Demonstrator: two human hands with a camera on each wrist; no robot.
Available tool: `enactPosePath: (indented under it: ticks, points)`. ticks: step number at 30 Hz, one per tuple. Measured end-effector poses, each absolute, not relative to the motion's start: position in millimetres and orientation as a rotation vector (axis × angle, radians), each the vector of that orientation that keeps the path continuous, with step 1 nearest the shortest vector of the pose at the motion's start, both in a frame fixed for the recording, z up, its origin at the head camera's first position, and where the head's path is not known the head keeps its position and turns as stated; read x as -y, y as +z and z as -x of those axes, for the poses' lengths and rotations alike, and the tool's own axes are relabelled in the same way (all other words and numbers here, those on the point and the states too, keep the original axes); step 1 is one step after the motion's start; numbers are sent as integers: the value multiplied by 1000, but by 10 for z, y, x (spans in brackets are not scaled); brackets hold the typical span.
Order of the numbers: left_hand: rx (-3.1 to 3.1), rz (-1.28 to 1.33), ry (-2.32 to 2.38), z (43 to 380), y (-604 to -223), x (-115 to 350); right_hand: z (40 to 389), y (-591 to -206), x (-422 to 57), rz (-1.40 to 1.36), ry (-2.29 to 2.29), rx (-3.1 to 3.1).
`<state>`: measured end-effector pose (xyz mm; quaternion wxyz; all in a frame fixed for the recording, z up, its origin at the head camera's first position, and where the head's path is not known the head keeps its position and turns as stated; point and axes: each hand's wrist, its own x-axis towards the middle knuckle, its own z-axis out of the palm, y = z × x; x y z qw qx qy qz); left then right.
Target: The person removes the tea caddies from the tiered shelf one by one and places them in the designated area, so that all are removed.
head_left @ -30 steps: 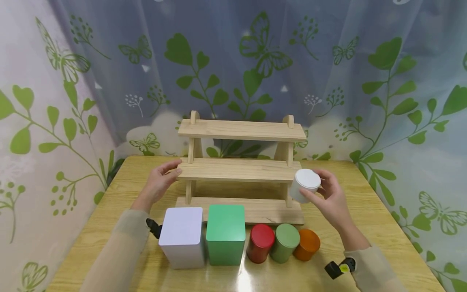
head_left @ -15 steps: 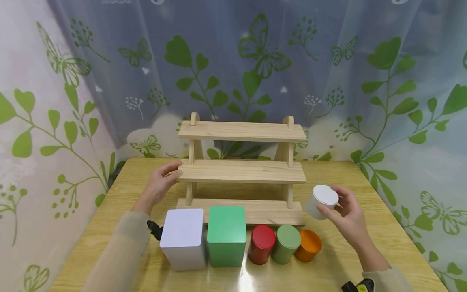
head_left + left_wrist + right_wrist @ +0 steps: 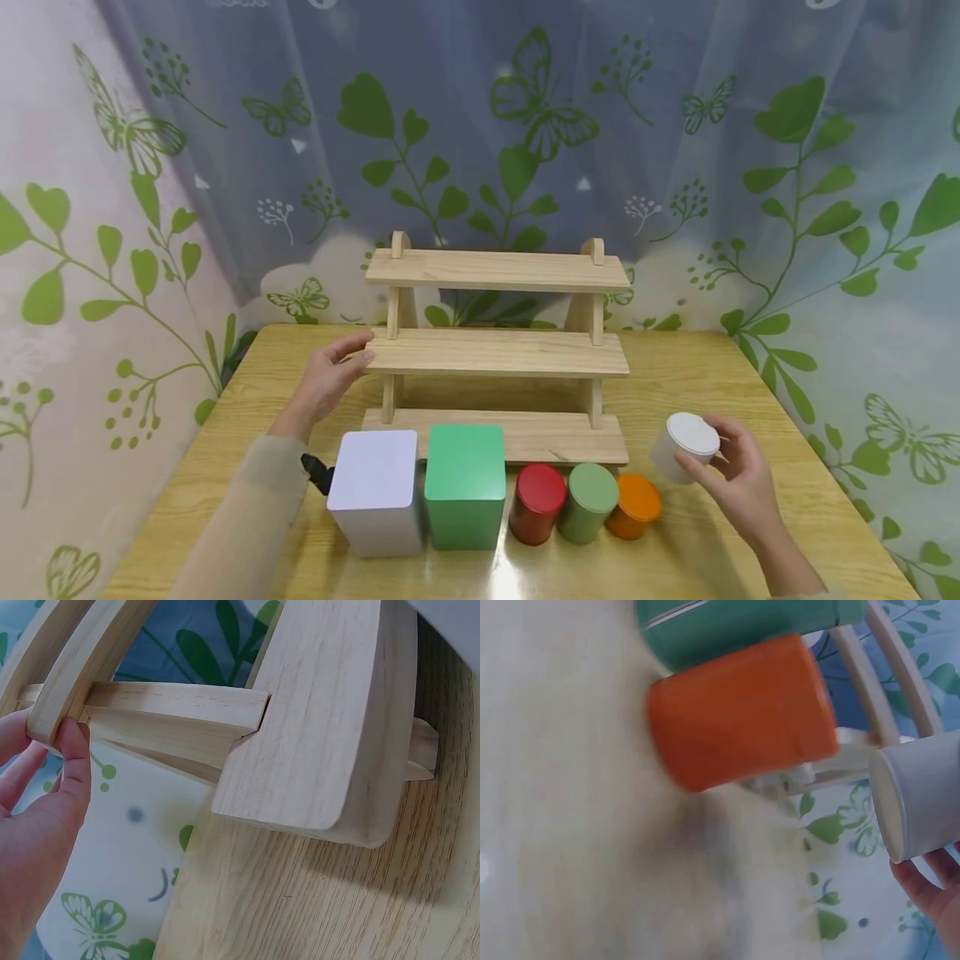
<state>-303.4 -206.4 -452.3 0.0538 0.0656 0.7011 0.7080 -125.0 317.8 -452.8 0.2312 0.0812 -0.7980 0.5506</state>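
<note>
A three-tier wooden display shelf [image 3: 495, 354] stands at the middle of the table. My left hand [image 3: 326, 379] pinches the left end of its middle board between thumb and fingers, which the left wrist view shows up close. My right hand [image 3: 738, 479] grips a small white round canister [image 3: 686, 447] from its right side, held above the table to the right of the shelf. In the right wrist view the white canister [image 3: 919, 799] shows its underside, and an orange canister [image 3: 742, 712] stands close by.
In a row before the shelf are a tall white box [image 3: 375, 492], a tall green box [image 3: 465, 487], a red canister [image 3: 537, 504], a light green canister [image 3: 588, 503] and an orange canister [image 3: 634, 506]. A patterned curtain [image 3: 465, 125] hangs behind the table.
My right hand has carried the white canister away from the shelf's right end, rightward and toward the table's front. My left hand has kept its place on the middle board.
</note>
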Motion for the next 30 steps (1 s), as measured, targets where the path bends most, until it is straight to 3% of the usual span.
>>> enactPosePath:
  ticks: [19,30]
  points:
    - [-2041,-180,2192,2950,-4371,2025,1090,-4915,-3288,3,1463,2347]
    - [-2049,-247,2257,3035,-4555,2049,1068,-5030,-3295,52,1410,2384]
